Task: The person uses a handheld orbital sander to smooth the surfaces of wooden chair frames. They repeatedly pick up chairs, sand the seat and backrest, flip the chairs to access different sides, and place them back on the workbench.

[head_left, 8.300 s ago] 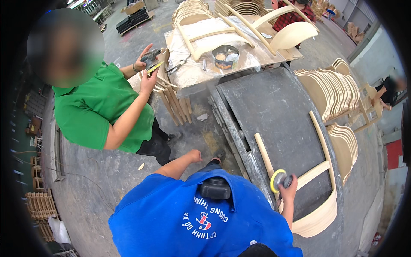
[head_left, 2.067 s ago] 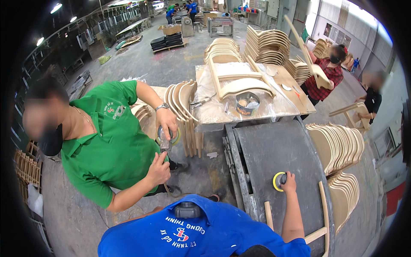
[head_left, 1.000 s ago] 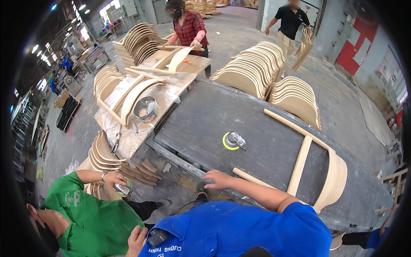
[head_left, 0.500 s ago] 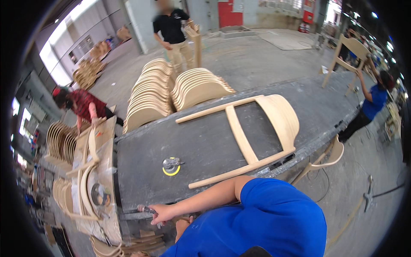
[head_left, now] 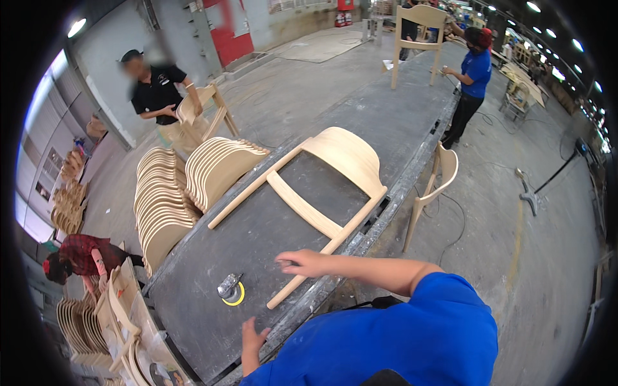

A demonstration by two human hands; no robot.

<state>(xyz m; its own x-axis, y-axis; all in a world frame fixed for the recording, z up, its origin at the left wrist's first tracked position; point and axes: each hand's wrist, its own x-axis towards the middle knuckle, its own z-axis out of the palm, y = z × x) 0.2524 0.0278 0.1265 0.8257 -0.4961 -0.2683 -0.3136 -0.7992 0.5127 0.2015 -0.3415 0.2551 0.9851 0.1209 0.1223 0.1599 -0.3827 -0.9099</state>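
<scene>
A pale wooden chair back frame (head_left: 351, 161), with a curved top panel, a crossbar and two long legs, lies flat on the dark worktable (head_left: 257, 251). My right hand (head_left: 304, 262) is over the near leg's lower part, with its fingers stretched toward the left and nothing visible in them. Whether it touches the wood I cannot tell. Lower down, at the table's near edge, my left hand (head_left: 253, 339) has its fingers apart and holds nothing. Between the hands and the table's left end rests a round sander (head_left: 230, 288) with a yellow-rimmed pad.
Stacked curved wooden panels (head_left: 167, 199) stand along the table's far side. A person in black (head_left: 158, 96) holds a chair frame (head_left: 205, 116). Another in blue (head_left: 475, 71) handles a chair (head_left: 418, 42) at the far end. A chair (head_left: 434, 183) stands against the right edge.
The view has turned. My right hand has let go of a small dark tool at the table edge and moved over the chair frame's leg. My left hand has come up, fingers spread.
</scene>
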